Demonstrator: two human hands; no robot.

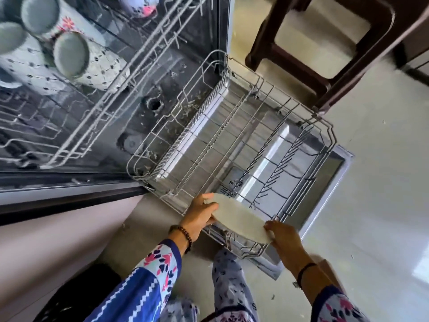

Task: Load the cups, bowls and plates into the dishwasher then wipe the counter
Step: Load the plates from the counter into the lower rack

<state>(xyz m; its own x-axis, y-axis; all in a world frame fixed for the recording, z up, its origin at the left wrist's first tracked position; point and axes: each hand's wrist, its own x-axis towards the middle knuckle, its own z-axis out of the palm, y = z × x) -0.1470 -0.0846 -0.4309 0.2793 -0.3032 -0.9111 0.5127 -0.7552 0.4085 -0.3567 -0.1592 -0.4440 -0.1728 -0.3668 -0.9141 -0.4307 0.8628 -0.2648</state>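
Over the pulled-out lower rack point(232, 145) of an open dishwasher, a person holds a pale plate point(239, 218) by opposite rims, left hand point(200, 216) and right hand point(284, 237) each gripping an edge. Tipping it upright and feeding it squarely between the tines point(278, 168) should seat it steadily.

Both hands reach forward and down, wrists bent. The left hand point(200, 213) grips the left end of the plate point(239, 219). The right hand point(284, 238) pinches its opposite end.
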